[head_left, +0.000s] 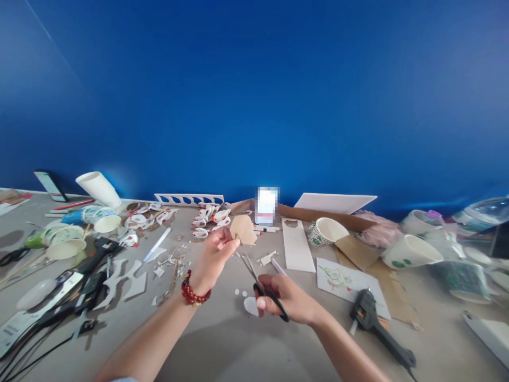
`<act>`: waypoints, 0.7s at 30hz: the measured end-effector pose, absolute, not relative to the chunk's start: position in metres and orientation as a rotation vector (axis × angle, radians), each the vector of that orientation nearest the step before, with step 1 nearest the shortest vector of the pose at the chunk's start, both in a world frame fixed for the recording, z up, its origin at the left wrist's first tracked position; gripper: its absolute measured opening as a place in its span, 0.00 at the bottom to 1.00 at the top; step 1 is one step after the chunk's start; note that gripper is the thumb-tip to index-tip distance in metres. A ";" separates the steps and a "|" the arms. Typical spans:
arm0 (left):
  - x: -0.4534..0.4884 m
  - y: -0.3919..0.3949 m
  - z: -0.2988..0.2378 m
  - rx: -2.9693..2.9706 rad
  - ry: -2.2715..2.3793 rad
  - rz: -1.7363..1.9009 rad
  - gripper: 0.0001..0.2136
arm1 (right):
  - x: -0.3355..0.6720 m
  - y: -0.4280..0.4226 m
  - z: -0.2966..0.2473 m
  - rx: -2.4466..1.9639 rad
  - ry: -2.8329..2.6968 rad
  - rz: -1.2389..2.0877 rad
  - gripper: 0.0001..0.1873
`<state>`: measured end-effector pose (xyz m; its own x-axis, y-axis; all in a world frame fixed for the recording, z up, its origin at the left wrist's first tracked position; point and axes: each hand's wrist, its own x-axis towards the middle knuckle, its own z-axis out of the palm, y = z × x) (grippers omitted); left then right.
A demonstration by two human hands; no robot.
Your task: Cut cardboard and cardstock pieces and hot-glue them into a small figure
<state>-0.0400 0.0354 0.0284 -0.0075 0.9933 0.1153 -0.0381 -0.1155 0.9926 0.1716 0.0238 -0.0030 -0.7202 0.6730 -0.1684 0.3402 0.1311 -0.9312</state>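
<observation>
Between the thumb and fingers of my left hand [217, 252] is a piece of brown cardboard [244, 230] with an uneven, nibbled edge. A red bead bracelet [194, 292] circles that wrist. My right hand [284, 297] is closed around the black handles of a pair of scissors [254, 273]. The blades point up and to the left, close below the cardboard, and look slightly apart. On the table under the scissors lie a white paper oval [250, 306] and small white discs [244, 293].
White cut-out pieces with red tips [210, 217] are piled behind my left hand. Black glue guns [366, 310] lie on both sides, with cords. Paper cups [328, 232], a drawing [342, 281], a white board strip [297, 246] and scraps [170, 260] surround the hands. A lit phone [266, 206] stands at the blue wall.
</observation>
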 end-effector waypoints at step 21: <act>-0.012 0.018 0.015 2.399 1.172 0.697 0.06 | 0.182 0.027 0.012 -0.952 -2.234 0.504 0.17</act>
<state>-0.0121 0.0181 0.0148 0.5292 0.8061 0.2650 0.6176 -0.5801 0.5311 0.1822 0.0274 0.0117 -0.5257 0.7433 0.4137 0.4938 0.6626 -0.5631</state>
